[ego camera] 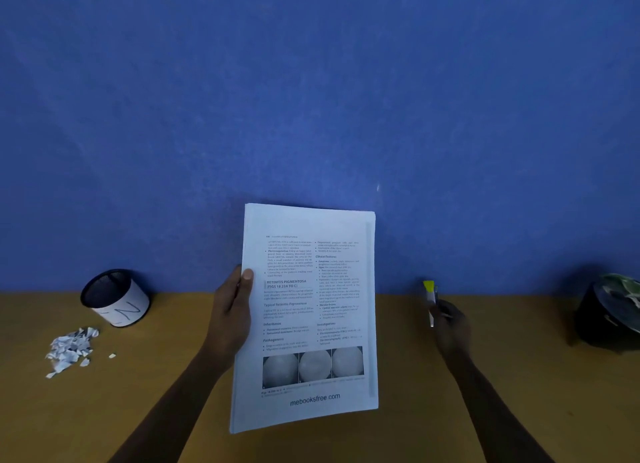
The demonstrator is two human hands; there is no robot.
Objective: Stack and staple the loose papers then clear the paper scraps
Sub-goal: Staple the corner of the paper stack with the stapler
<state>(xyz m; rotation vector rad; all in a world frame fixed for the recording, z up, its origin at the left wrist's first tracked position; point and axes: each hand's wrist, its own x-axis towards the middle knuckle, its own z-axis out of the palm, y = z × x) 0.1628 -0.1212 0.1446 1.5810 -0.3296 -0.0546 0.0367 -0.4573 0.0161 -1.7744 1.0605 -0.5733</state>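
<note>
I am holding the stack of papers (306, 317) upright above the tabletop (485, 324), my left hand (232, 310) pinching its left edge, thumb in front. My right hand (448, 327) is gripping the stapler (430, 298). Before stapling, I should be squaring one corner. The scraps (71, 350) are waiting by the mesh cup (116, 298).
</note>
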